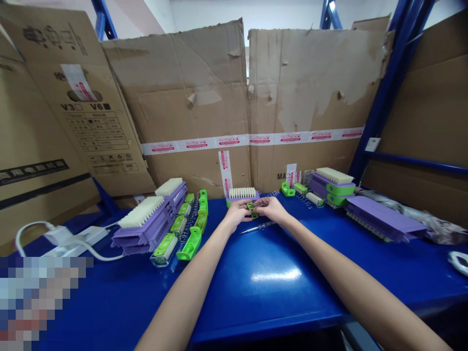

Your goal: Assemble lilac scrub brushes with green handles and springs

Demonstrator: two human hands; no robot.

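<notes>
Between left hand (237,211) and right hand (273,208), green clip (252,210) runs near-to-far.

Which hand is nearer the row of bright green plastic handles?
Left. The left hand is just right of the green plastic handles; the right hand lies beyond it, farther right. Both pinch a small green plastic piece.

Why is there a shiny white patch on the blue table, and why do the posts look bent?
Head view: the patch is glare off the table; the wide lens bends the posts; the bottom-left corner is pixelated; the left hand's green part looks tiny.
</notes>
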